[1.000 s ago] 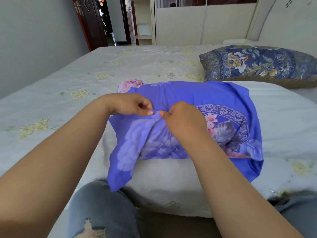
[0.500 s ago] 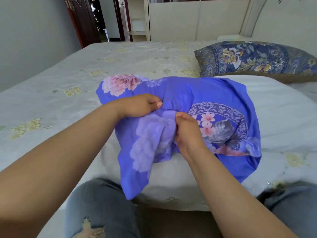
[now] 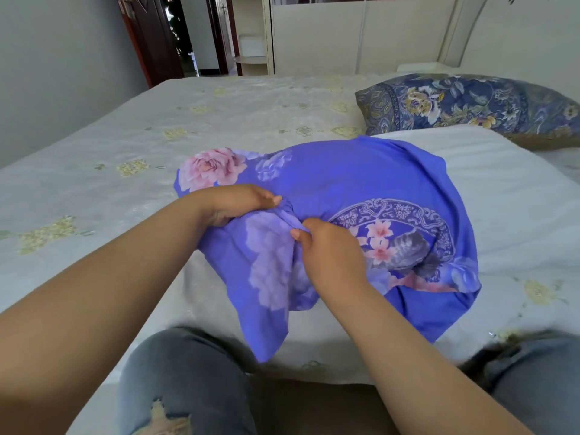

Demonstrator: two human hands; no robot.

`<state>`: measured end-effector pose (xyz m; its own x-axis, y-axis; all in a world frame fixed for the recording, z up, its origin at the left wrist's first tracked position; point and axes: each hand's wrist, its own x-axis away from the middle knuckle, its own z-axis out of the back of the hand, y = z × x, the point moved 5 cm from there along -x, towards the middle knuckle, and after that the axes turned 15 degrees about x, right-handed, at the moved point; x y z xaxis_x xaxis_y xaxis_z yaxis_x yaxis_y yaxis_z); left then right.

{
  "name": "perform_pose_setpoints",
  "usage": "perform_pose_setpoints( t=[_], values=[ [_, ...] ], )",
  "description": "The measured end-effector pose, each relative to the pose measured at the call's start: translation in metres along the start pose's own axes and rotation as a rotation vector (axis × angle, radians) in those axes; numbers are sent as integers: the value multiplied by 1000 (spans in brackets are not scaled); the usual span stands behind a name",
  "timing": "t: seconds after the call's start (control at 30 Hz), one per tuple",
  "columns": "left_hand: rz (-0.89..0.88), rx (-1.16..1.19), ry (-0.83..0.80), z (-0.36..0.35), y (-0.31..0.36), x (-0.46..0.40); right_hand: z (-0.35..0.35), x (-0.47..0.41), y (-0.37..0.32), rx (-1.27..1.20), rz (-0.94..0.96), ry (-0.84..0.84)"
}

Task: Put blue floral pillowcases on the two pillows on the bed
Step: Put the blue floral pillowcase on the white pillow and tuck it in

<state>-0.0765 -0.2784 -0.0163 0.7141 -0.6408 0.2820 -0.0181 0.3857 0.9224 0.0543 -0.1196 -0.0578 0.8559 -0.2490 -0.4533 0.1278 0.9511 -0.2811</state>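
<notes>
Left hand [image 3: 233,202] and right hand [image 3: 329,254] each pinch bunched fabric of the blue floral cotton pillowcase [image 3: 345,189]. It lies on the white unpatterned pillow [image 3: 508,189] on the bed [image 3: 125,136].

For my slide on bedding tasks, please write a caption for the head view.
Both hands, left hand and right hand, grip a blue floral pillowcase lying on a white pillow.

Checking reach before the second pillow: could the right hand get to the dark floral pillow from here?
Probably yes. Nothing lies between the right hand and the dark pillow, but that hand now grips the blue pillowcase and must let go.
</notes>
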Motion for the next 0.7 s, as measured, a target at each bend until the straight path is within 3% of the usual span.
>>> perform_pose_setpoints(
  t=[0.07,0.17,0.23,0.3,0.37,0.47,0.53,0.63,0.7],
  values=[
    [48,35,-30,-12,6,13,-8,2,10,-183,-76,-42],
    [56,50,-12,-24,16,23,-23,-1,17,-1079,-438,-360],
    [18,3,24,-28,22,23,-26,1,14,-1400,-575,-557],
    [-85,-105,121,-26,25,13,-17,-1,14,-1387,-543,-650],
    [-167,-134,202,-22,24,1,0,-6,15,-1123,-445,-672],
    [-302,-143,331,-14,25,-4,13,-13,7,-734,-290,-586],
    [-421,-115,389,-12,38,-1,12,-13,1,-808,-394,-444],
    [-612,-28,346,-20,84,1,16,-6,-11,-1065,-618,-134],
    [-705,-76,356,-28,125,3,32,-6,-16,-1086,-631,119]
  ],
)
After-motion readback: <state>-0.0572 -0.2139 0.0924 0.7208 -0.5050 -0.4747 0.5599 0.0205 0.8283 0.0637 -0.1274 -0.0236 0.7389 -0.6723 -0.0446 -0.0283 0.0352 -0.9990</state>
